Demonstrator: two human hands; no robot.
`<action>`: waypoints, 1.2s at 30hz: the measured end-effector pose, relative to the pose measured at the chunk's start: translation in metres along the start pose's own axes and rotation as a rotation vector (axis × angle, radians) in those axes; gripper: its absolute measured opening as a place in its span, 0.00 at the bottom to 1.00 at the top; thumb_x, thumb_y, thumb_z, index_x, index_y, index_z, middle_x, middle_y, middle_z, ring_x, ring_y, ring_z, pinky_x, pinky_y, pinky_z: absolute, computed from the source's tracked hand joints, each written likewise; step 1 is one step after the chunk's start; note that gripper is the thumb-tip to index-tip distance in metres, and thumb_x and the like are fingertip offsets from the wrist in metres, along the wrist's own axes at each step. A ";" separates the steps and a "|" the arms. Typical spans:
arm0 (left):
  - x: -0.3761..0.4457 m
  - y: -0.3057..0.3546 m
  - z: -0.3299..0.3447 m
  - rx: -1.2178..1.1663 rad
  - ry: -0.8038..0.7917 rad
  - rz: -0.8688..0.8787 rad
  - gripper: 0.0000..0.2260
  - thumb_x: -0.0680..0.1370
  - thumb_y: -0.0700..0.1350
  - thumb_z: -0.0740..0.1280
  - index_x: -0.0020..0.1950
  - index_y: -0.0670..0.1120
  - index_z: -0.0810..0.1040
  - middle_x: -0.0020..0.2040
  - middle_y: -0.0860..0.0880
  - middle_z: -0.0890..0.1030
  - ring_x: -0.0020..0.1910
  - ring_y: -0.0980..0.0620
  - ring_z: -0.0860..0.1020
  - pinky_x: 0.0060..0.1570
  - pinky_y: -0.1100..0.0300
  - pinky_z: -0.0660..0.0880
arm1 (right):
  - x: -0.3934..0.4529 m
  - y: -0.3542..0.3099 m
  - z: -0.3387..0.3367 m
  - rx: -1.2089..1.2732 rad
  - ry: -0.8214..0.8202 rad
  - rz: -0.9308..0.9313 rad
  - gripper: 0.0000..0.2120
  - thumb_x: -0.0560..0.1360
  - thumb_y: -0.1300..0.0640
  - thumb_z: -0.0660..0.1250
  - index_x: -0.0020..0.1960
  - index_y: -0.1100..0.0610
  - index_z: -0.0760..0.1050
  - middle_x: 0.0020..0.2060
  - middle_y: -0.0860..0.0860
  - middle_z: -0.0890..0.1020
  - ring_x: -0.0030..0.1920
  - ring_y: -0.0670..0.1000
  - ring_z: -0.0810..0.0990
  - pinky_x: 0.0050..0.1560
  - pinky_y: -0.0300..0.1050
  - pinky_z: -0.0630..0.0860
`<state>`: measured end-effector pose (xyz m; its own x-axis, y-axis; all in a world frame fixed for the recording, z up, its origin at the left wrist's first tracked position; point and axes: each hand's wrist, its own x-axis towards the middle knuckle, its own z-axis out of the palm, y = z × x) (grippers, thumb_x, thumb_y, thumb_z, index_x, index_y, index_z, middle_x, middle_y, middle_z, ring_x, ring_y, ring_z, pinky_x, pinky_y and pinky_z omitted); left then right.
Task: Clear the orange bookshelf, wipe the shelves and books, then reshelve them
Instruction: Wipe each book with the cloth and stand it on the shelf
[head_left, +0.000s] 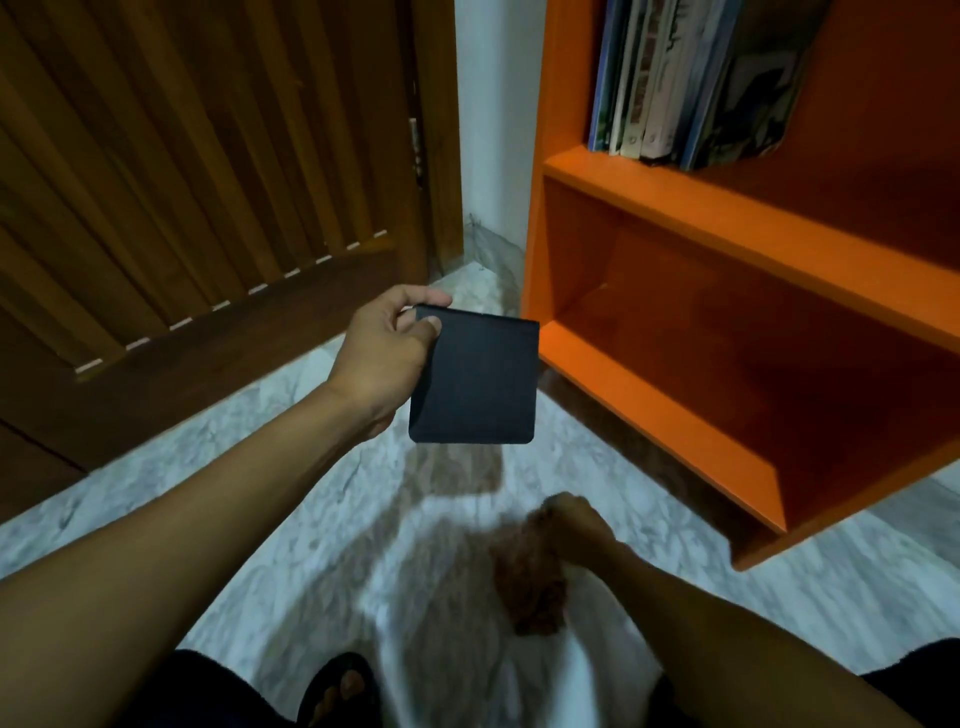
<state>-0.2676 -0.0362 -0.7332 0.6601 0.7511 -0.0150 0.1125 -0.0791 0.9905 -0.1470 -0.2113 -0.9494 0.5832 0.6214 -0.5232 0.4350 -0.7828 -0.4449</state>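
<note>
- Sandalled foot (337, 688) on the marble floor (260, 415).
- Right hand (569, 525) — fingers clenched round a blurred brown rag (530, 587).
- Left hand (387, 345) pinches a dark flat book (474, 376) by its corner, in front of the orange bookshelf (727, 228) — upper shelf holds leaning books (691, 83).

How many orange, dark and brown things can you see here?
Orange: 1, the bookshelf
Dark: 1, the flat dark pad pinched in the left hand
Brown: 2, the blurred cloth in the right hand, and the wooden door
Total: 4
</note>
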 end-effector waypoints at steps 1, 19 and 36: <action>0.000 0.002 0.000 0.025 -0.017 0.025 0.09 0.83 0.37 0.62 0.54 0.48 0.79 0.45 0.50 0.83 0.41 0.55 0.79 0.35 0.64 0.75 | -0.001 -0.004 -0.021 0.056 0.044 0.013 0.10 0.79 0.51 0.62 0.48 0.55 0.79 0.46 0.55 0.83 0.46 0.55 0.82 0.50 0.50 0.81; -0.038 0.093 0.051 1.186 -0.406 1.254 0.24 0.71 0.33 0.58 0.64 0.50 0.73 0.54 0.49 0.82 0.47 0.44 0.82 0.34 0.53 0.77 | -0.182 -0.152 -0.303 0.271 0.786 -0.362 0.34 0.76 0.38 0.66 0.74 0.57 0.68 0.62 0.56 0.80 0.58 0.56 0.81 0.59 0.55 0.79; 0.114 0.091 0.143 0.826 -0.241 1.419 0.40 0.63 0.32 0.67 0.75 0.47 0.62 0.71 0.43 0.74 0.70 0.41 0.72 0.69 0.39 0.65 | -0.113 -0.048 -0.382 0.160 1.392 -0.114 0.19 0.79 0.55 0.62 0.69 0.53 0.71 0.47 0.49 0.80 0.43 0.50 0.81 0.44 0.50 0.82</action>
<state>-0.0762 -0.0517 -0.6643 0.6582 -0.3235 0.6798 -0.3538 -0.9300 -0.1000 0.0280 -0.2565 -0.5913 0.7836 0.0665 0.6177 0.4985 -0.6606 -0.5613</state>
